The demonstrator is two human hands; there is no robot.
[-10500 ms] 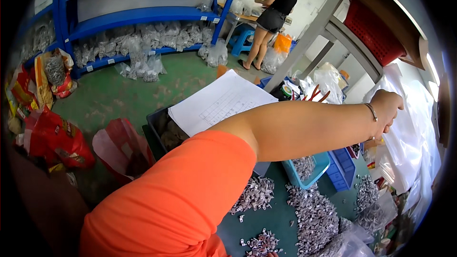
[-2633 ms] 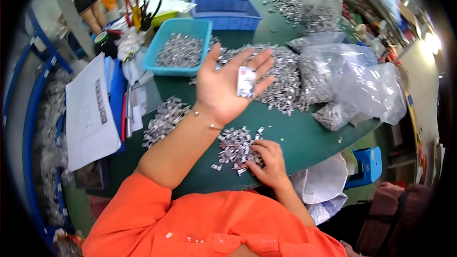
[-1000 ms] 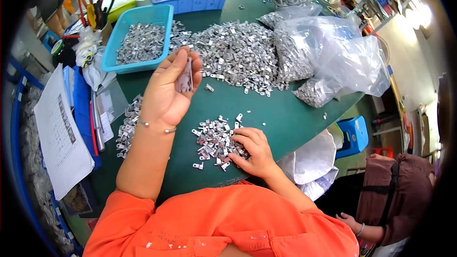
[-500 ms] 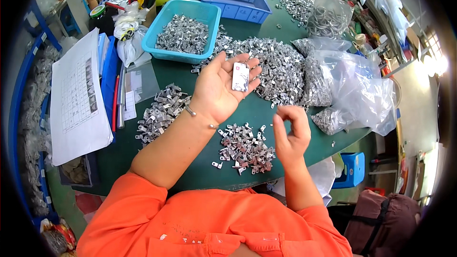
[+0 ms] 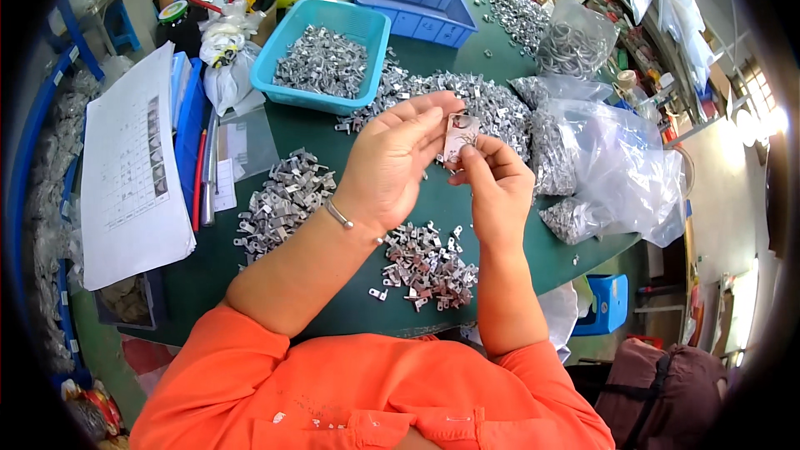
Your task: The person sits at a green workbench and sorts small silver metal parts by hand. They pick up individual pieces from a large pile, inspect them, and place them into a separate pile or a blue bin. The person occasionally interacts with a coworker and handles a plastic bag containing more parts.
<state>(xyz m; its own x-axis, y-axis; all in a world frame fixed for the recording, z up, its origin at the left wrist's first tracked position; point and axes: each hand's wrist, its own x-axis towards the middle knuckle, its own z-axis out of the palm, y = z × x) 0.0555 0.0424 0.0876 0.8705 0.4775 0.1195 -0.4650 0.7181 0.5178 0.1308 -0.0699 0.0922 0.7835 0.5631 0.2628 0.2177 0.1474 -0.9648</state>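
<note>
A small flat white rectangular piece with rounded corners and a dark pattern (image 5: 460, 132) is upright over the big heap of metal parts. My right hand (image 5: 500, 192) pinches its lower end between thumb and fingers. Just to its left, my left hand (image 5: 385, 158) is half turned, with fingers stretched out beside the piece; whether they touch it is hard to see. Small bent metal brackets lie in a pile (image 5: 429, 267) below my hands, and another bracket pile (image 5: 287, 196) sits by my left forearm. The big heap of metal parts (image 5: 496, 112) spreads behind my hands.
A turquoise basket (image 5: 265, 75) of metal parts and a blue tray (image 5: 417, 12) stand at the back of the green table (image 5: 333, 304). Clear plastic bags (image 5: 621, 162) with parts lie right. Printed sheets (image 5: 137, 175) lean at left beside pens. A blue stool (image 5: 607, 304) is lower right.
My right hand has moved up and left and taken hold of the white piece, which lay on my open left palm. My left hand has turned partly sideways.
</note>
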